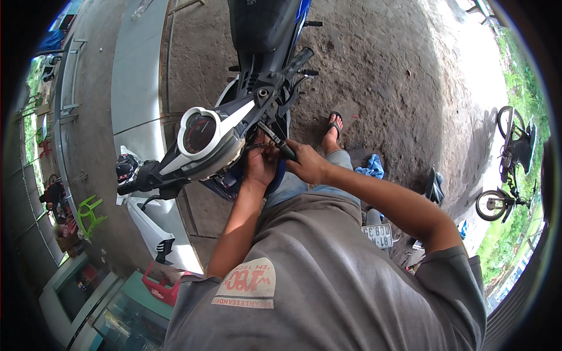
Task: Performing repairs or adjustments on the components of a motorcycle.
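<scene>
Head view: right hand [305, 165] fingers clenched on screwdriver [276, 140], left hand [260, 164] fingers curled under speedometer [200, 133].

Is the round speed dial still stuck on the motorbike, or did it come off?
On. The round dial sits in its white housing on the handlebar, tilted sideways. No gap shows.

Black-handled screwdriver [278, 142], shaft tilted up-left into motorcycle handlebar assembly [246, 114]; white-rimmed round speedometer [200, 132] just left, dark dial facing up

Both hands work under the motorcycle's speedometer [200, 132]: right hand [305, 164] grips a black-handled screwdriver [277, 142], left hand [260, 165] beside it.
</scene>
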The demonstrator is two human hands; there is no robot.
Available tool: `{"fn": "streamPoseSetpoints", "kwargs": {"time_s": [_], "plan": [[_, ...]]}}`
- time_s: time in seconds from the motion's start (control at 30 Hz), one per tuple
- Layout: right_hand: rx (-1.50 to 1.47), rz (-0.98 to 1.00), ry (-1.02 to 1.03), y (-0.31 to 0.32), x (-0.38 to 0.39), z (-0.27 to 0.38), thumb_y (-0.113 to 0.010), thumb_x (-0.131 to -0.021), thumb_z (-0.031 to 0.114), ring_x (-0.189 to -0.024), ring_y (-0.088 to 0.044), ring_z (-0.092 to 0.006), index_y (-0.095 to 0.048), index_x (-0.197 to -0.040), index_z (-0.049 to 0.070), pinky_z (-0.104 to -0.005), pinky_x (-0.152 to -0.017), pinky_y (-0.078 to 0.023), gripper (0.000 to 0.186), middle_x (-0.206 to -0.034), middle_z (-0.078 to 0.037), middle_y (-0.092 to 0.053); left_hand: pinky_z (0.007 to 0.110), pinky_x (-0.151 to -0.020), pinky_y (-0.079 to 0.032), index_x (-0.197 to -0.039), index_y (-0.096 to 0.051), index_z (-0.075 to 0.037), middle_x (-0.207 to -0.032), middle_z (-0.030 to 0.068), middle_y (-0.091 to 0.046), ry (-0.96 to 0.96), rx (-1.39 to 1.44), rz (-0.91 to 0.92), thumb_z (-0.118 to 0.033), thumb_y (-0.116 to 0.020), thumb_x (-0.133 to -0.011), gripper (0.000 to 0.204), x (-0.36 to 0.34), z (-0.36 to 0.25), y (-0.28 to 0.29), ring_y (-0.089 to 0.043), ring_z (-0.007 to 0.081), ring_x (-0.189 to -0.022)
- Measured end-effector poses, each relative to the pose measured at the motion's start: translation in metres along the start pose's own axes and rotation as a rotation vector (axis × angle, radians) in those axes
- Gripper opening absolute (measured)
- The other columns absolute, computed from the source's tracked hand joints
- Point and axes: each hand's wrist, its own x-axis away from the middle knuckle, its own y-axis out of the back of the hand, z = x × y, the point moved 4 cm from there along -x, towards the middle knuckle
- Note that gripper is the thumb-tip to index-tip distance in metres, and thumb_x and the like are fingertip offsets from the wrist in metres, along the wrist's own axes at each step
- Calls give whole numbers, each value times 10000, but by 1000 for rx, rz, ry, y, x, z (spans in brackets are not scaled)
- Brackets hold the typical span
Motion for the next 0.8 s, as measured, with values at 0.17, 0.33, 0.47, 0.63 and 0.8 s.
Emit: {"fn": "streamPoseSetpoints", "kwargs": {"time_s": [0.17, 0.33, 0.47, 0.63, 0.8], "plan": [[-123, 210, -398, 36, 1, 63, -607, -875, 250, -695, -659, -331, -621, -966, -41, -462, -627, -516, 305, -751, -221, -642, 217, -568, -283, -830, -522, -183, -689, -86, -335, -66, 30, 19, -326, -587, -1048, 269, 3, -5, 9, -345, 45, -629], [-76, 264, -613, 35, 5, 72, -599, -865, 212, -688, -675, -327, -619, -936, -74, -443, -626, -540, 296, -742, -204, -626, 211, -563, -272, -818, -519, -188, -693, -85, -342, -66, -47, -24, -310, -578, -1051, 270, 3, -5, 12, -343, 44, -629], [-8, -82, -67, -6, 3, 1, -593, -853, 172, -852, -666, -429, -584, -1044, -62, -481, -779, -522, 302, -840, -261, -635, 203, -541, -277, -777, -498, -198, -669, -95, -338, 0, 6, -125, -350, -636, -1020, 319, 3, 1, 4, -323, 53, -574], [46, -48, -45, -8, 2, 6, -602, -855, 192, -950, -644, -476, -563, -1090, -55, -498, -850, -500, 343, -930, -307, -648, 192, -540, -289, -929, -623, -173, -669, -98, -385, -27, 11, -69, -338, -625, -1027, 191, 1, -3, 13, -352, 30, -575], [-94, 224, -507, 35, 7, 83, -590, -864, 250, -944, -649, -487, -586, -1073, -60, -506, -828, -519, 374, -961, -323, -656, 205, -558, -287, -870, -555, -182, -697, -91, -359, -48, -53, -125, -319, -565, -1049, 225, 5, -5, 14, -330, 41, -586]]}}
